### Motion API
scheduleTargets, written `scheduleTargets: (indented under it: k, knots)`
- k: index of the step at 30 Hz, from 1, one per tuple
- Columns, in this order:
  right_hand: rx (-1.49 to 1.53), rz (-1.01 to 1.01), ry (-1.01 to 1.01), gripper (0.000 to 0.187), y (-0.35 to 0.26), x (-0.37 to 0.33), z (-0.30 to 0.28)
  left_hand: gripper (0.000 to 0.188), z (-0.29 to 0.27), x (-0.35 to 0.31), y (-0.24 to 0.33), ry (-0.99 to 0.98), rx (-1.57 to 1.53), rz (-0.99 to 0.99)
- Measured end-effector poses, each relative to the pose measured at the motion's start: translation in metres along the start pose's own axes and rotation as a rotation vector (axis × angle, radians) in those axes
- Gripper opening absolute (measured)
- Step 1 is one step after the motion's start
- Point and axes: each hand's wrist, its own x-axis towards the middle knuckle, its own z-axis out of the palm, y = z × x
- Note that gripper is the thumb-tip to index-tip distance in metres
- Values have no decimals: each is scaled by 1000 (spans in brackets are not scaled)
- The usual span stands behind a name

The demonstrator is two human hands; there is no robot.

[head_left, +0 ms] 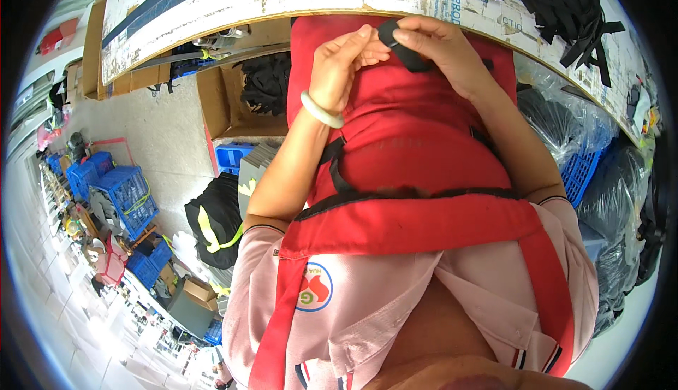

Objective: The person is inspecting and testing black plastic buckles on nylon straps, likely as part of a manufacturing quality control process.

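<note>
Over my lap, in front of the red apron [409,150], my right hand [443,47] pinches a short black strap [412,56] between thumb and fingers. The strap is folded over at the top and hangs down toward the apron. My left hand [345,58], with a pale bangle [321,110] on its wrist, is just left of the strap. Its thumb and forefinger press together; whether anything thin lies between them is too small to tell. A small gap separates the left fingertips from the strap.
A worn white table edge [282,26] runs just beyond my hands. Black straps [565,8] lie heaped on its right side. Below left stands a cardboard box [222,100] of black pieces, near a black bundle [215,213]. Plastic bags [558,118] and a blue crate [583,171] flank my right.
</note>
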Motion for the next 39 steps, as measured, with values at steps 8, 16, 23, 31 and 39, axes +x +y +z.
scheduleTargets:
  k: [8, 16, 23, 31, 39]
  knots:
    - [-512, -530, 113, 19, -29, -22, 15, 19, 11, 0, -3, 104, 270, 283]
    - [-271, 89, -60, 26, -12, -16, 5, 18, 16, -6, -7, 71, 334, 419]
    - [-82, 49, 37, 27, 5, -10, 9, 15, 7, -8, -12, 17, 406, 506]
    - [-68, 33, -117, 24, 11, 8, 15, 13, -16, -41, 23, -79, 577, 394]
    - [-185, -10, -117, 22, 32, 22, -3, 35, -125, -123, 99, 620, 1233, 264]
